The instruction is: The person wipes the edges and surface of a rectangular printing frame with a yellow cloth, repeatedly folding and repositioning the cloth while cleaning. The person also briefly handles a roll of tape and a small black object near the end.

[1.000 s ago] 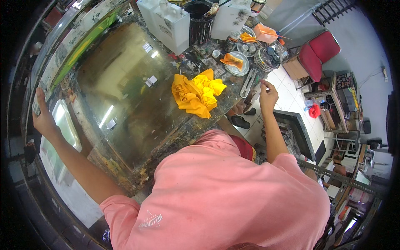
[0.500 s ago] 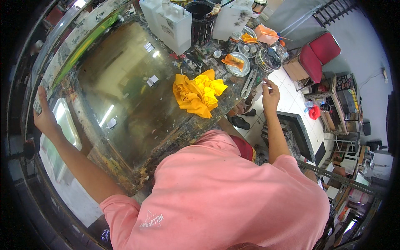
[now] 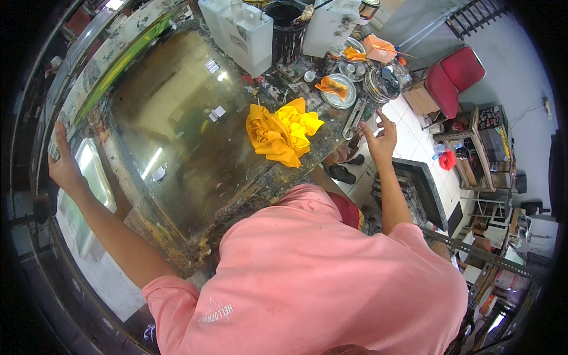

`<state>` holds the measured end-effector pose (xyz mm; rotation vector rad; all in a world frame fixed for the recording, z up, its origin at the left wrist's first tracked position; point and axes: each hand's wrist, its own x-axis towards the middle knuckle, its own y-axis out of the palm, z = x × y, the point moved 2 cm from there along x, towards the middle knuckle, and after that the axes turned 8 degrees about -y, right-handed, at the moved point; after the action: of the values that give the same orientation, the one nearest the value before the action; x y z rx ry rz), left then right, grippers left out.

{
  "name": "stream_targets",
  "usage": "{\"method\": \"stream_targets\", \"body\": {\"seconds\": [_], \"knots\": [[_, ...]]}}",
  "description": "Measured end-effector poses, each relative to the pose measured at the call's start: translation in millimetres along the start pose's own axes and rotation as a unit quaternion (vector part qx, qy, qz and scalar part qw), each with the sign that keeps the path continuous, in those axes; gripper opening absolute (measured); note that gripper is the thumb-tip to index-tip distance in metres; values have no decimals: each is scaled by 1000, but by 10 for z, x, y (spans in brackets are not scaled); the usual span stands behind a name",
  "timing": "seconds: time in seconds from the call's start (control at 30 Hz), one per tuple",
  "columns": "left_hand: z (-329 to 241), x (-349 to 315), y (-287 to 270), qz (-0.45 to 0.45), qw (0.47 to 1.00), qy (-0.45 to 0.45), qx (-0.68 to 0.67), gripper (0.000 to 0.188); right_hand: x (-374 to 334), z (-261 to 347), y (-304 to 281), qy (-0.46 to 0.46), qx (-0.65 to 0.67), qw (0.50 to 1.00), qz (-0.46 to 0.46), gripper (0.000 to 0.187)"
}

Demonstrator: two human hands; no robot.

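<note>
Loosely spread — the right hand [image 3: 381,141] hovers near the metal tool [image 3: 357,112].

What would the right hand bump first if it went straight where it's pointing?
Probably the round stack just beyond the right hand's fingertips, though depth is hard to judge.

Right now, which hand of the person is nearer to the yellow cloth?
The right hand: it is to the right of the yellow cloth, apart from it. The left hand is farther away, across the glossy panel.
</note>
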<state>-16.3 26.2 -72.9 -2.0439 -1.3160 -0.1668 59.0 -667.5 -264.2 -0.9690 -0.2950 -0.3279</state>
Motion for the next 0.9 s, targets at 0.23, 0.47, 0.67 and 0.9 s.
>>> {"method": "stream_targets", "body": {"seconds": [0.23,0.47,0.67,0.9], "knots": [[-77,-53,-2,3,1000,13,-5,53,-31,35,-75,-11,19,1000,-19,56],[-99,-72,-19,1,1000,8,17,50,2,-66,-109,-26,53,998,-34,40],[-62,-56,-9,-3,1000,-6,31,50,39,-93,-8,-44,-67,994,77,42],[-34,-41,5,6,1000,-26,1,53,73,22,-84,-12,13,1000,10,37]]}}
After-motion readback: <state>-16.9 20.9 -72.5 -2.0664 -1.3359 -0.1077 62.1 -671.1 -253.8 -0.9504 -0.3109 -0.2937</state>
